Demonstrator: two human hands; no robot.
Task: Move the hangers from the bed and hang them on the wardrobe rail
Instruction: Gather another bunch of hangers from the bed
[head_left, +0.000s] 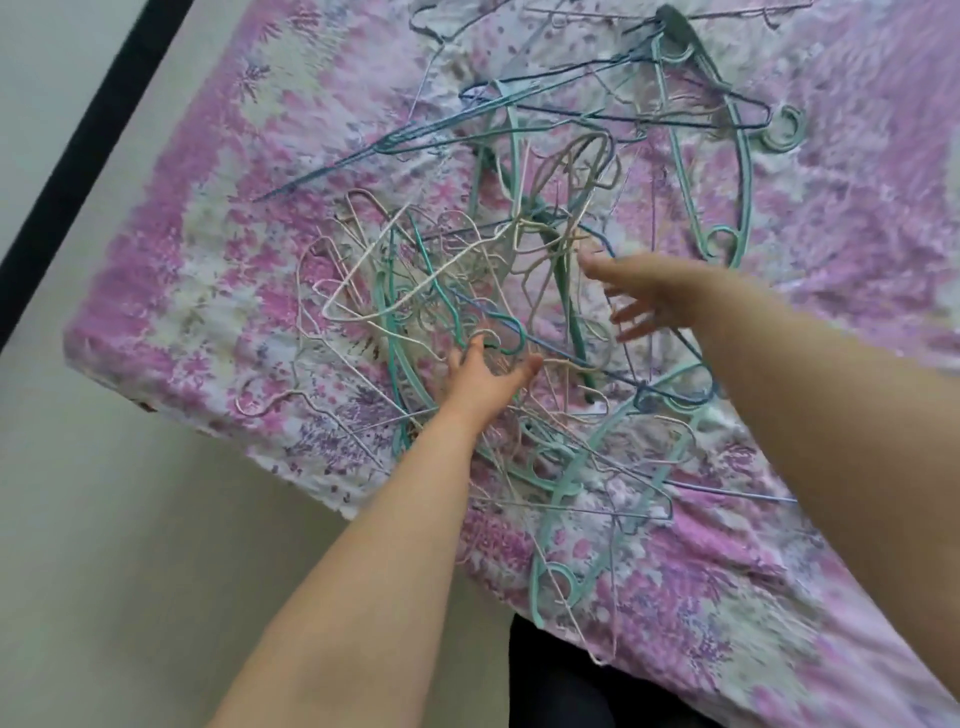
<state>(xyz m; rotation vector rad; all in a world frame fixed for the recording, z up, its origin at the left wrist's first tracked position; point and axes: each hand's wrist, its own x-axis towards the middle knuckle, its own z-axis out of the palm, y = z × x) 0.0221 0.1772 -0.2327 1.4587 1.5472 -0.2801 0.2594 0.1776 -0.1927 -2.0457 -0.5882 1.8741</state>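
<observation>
Tangled heap of hangers spread over the bed, which is covered with a pink and lilac flowered sheet; thin wire ones in white, cream and blue, thicker plastic ones in teal. Left hand reaching into the near side of the heap, fingers spread and touching a teal hook, not closed round it. Right hand hovering over the heap's right side, fingers straight and fanned wide, holding nothing. More teal hangers farther up the bed beyond the heap. Pale floor off the bed's left edge
</observation>
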